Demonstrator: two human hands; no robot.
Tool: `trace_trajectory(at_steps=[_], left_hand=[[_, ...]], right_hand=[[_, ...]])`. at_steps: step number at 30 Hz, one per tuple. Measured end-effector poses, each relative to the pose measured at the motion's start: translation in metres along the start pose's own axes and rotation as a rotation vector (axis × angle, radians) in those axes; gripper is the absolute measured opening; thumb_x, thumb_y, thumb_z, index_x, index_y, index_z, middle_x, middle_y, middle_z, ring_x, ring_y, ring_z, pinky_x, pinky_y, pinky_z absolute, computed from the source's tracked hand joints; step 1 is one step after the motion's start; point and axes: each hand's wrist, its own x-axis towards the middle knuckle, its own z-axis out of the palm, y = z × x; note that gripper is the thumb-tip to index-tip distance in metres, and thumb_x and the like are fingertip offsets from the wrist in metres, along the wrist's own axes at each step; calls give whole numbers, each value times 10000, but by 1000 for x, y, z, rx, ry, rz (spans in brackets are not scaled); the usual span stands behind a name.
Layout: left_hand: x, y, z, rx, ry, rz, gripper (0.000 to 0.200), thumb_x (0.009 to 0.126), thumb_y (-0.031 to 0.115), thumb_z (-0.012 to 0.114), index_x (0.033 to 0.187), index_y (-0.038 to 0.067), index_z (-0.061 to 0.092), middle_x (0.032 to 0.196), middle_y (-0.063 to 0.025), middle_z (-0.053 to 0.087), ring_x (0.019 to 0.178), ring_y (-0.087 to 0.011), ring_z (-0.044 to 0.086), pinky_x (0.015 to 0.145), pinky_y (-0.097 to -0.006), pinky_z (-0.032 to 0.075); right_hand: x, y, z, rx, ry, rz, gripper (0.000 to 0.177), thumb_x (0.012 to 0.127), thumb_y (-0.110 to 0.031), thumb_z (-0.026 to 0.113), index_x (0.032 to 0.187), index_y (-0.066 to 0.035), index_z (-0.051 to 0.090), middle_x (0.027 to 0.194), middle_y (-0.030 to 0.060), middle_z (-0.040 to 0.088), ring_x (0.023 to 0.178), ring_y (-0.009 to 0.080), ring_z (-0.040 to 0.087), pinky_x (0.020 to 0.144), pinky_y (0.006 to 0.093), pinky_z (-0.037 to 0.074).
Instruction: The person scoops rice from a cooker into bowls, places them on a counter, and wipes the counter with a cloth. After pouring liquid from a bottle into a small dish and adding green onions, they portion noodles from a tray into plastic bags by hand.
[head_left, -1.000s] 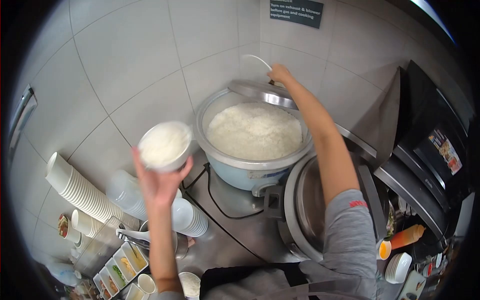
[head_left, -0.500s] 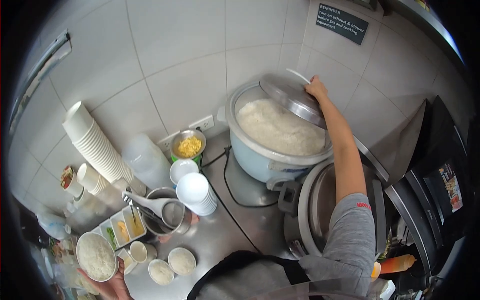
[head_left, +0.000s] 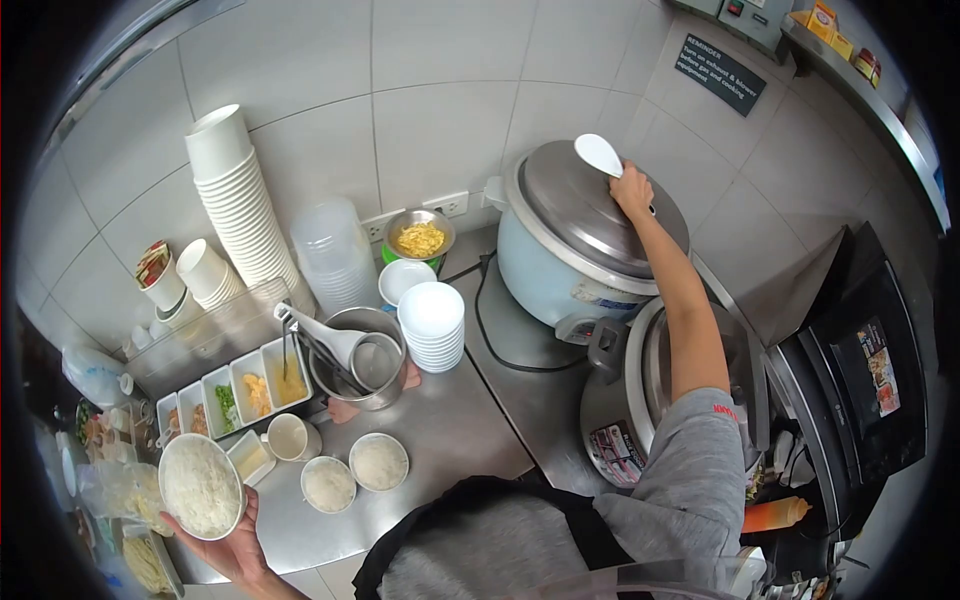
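My left hand (head_left: 232, 541) holds up a white bowl of rice (head_left: 202, 484) at the lower left, fingers curled round its side and base. At the upper right my right hand (head_left: 632, 191) is closed at the top of the metal lid (head_left: 565, 200), and a white rice paddle (head_left: 598, 154) sticks out of the same grip. This lid now covers the large pale-blue rice cooker (head_left: 535, 262); the lid's knob is hidden under my fingers. Two small bowls of rice, one nearer (head_left: 328, 484) and one beside it (head_left: 379, 462), stand on the steel counter (head_left: 450, 425).
A second cooker (head_left: 625, 395) with its lid on stands below my right arm. Stacked white bowls (head_left: 432, 322), a metal pot with utensils (head_left: 385, 395), a mug (head_left: 291, 438), topping tubs (head_left: 256, 392) and tall paper-cup stacks (head_left: 245, 200) line the left side.
My right hand has lowered the tilted lid onto the blue cooker, covering the rice inside. My left hand still holds the bowl of rice. The view has shifted somewhat.
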Motion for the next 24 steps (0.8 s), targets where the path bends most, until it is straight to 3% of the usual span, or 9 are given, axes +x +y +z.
trace_trajectory(at_steps=[5,9,12,16,19,21,24], left_hand=[[1,38,-37,-77,-19,38,614,858,498,570,1368,219,375,1426,-69,346,1257,-293,352,956,-576,305],[4,54,-42,-17,91,142,613,862,503,558,1371,214,373,1434,-74,336,1266,-294,336,944,-575,303],[3,55,-44,-27,103,186,618,867,512,546,1371,201,368,1447,-80,312,1264,-290,326,923,-576,290],[-1,49,-53,-82,31,132,659,844,518,579,1367,180,365,1416,-88,345,1240,-289,343,923,-580,281],[-8,42,-53,-114,-33,63,678,839,529,579,1371,175,354,1409,-93,355,1223,-300,370,898,-591,305],[-16,38,-56,-70,-45,65,683,847,560,540,1377,175,347,1410,-110,359,1237,-328,385,888,-635,335],[-34,32,-70,-156,-126,27,710,850,577,521,1391,162,323,1418,-146,339,1251,-371,370,906,-679,317]], right_hand=[[0,-7,-4,-5,-22,11,454,804,-266,598,1234,-139,524,1082,213,624,1022,394,591,864,470,475],[2,-5,2,-27,-33,40,445,818,-282,561,1243,-158,516,1095,230,613,1042,418,570,870,486,465],[9,-2,26,-260,46,-50,408,839,-235,562,1231,-142,506,1073,225,597,961,412,600,863,469,474],[-55,-89,-15,-186,43,-212,443,792,-206,643,1206,-118,512,1057,195,575,951,361,603,861,462,469],[-98,-148,2,136,-135,-717,467,739,-208,706,1169,-123,542,1042,173,603,995,317,595,836,460,468],[-152,-198,2,492,-562,-963,407,710,-225,729,1084,-114,613,1010,156,632,992,298,596,873,484,418],[-232,-254,-1,-150,-635,-1316,222,725,-162,682,942,-117,695,961,119,673,922,287,627,906,485,347]])
